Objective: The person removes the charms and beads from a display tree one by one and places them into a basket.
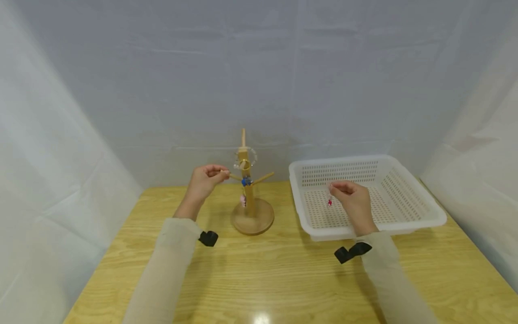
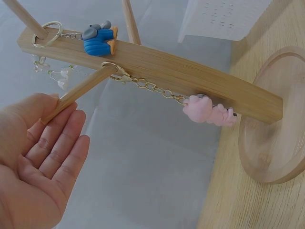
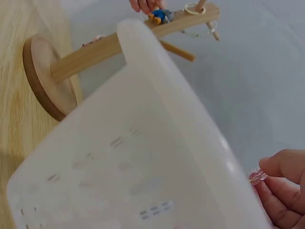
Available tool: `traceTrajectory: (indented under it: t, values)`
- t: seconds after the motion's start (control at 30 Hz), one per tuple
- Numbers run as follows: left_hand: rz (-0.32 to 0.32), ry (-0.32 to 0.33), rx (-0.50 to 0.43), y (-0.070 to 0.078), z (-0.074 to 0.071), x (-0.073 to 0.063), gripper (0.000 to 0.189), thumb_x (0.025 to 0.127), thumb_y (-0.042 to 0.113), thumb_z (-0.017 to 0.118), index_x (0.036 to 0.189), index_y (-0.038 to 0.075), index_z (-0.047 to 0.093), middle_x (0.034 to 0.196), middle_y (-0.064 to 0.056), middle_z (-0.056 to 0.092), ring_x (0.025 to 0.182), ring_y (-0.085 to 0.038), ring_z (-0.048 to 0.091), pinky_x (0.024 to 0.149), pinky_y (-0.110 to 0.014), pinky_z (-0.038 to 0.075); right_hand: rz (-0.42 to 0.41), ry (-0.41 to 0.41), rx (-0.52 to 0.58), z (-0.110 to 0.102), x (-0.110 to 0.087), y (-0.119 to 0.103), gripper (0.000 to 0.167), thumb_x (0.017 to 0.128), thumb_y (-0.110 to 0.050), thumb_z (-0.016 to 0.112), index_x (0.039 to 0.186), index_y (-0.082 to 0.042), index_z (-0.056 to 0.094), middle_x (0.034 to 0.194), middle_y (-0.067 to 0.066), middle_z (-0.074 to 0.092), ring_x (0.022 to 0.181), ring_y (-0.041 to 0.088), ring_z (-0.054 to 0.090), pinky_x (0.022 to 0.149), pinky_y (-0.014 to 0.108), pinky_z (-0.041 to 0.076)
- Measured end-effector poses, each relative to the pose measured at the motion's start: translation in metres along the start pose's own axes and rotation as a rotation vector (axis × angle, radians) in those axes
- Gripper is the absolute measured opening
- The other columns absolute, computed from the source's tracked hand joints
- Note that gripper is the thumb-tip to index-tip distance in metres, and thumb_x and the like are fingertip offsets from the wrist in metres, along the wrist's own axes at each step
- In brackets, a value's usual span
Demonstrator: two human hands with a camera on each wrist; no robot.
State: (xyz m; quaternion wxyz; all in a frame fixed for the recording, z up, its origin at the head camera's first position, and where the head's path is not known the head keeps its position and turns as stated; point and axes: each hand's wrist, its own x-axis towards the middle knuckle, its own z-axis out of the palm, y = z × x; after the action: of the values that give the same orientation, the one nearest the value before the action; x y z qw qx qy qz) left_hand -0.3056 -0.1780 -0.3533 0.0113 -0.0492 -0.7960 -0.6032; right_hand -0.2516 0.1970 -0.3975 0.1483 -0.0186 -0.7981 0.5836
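Note:
A wooden stand with pegs (image 1: 250,198) rises from a round base. At its left peg (image 2: 78,91), my left hand (image 1: 205,183) pinches the tip between thumb and fingers. From that peg a pink figure keychain (image 2: 199,109) hangs on a gold chain. Higher on the post hangs a keychain with a blue and grey figure (image 2: 100,43), its ring around another peg. Pale flower-like beads on a strand (image 2: 63,76) dangle at the top. My right hand (image 1: 355,200) pinches a clear beaded strand (image 3: 257,177) with a small red charm (image 1: 329,203), held over the basket.
The white perforated plastic basket (image 1: 299,198) sits on the right of the wooden table (image 1: 259,270), beside the stand. A pale sheet (image 1: 182,90) hangs behind the table and along both sides. Black wrist cameras (image 1: 208,238) are strapped at both sleeves.

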Motion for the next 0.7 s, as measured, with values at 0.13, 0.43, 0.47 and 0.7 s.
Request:
traceTrajectory:
  t: [0.13,0.43,0.47,0.7]
  values:
    - [0.007,-0.001,-0.008,0.001,0.000,-0.001,0.031,0.091,0.021,0.065,0.108,-0.004,0.063,0.096,-0.012,0.069,0.097,-0.022,0.062,0.098,-0.040,0.044,-0.013,0.015,-0.023,-0.005,0.003,0.007,0.029,0.087,-0.026,0.070,0.102,-0.002,0.070,0.086,-0.009,0.067,0.077,0.002,0.060,0.072,0.018,0.047]
    - [0.016,0.004,0.008,-0.001,0.000,-0.001,0.030,0.090,0.023,0.066,0.107,-0.002,0.065,0.098,-0.013,0.069,0.096,-0.020,0.061,0.097,-0.040,0.045,-0.009,0.039,-0.060,-0.012,0.003,0.010,0.028,0.088,-0.025,0.068,0.105,-0.002,0.070,0.089,-0.003,0.067,0.079,0.004,0.059,0.072,0.019,0.047]
    - [0.014,0.007,0.009,-0.002,0.000,-0.001,0.029,0.090,0.023,0.066,0.107,-0.001,0.065,0.098,-0.012,0.069,0.097,-0.021,0.061,0.097,-0.040,0.045,-0.003,0.037,-0.061,-0.013,0.003,0.010,0.028,0.088,-0.025,0.068,0.105,-0.003,0.070,0.090,-0.004,0.067,0.079,0.005,0.060,0.072,0.021,0.047]
    - [0.016,0.002,-0.006,-0.003,0.001,-0.001,0.031,0.090,0.023,0.066,0.108,-0.002,0.064,0.097,-0.012,0.069,0.108,-0.036,0.057,0.098,-0.041,0.044,0.029,0.039,-0.047,-0.016,0.003,0.012,0.027,0.088,-0.021,0.068,0.106,0.000,0.068,0.087,-0.008,0.066,0.081,0.008,0.059,0.067,0.024,0.050]
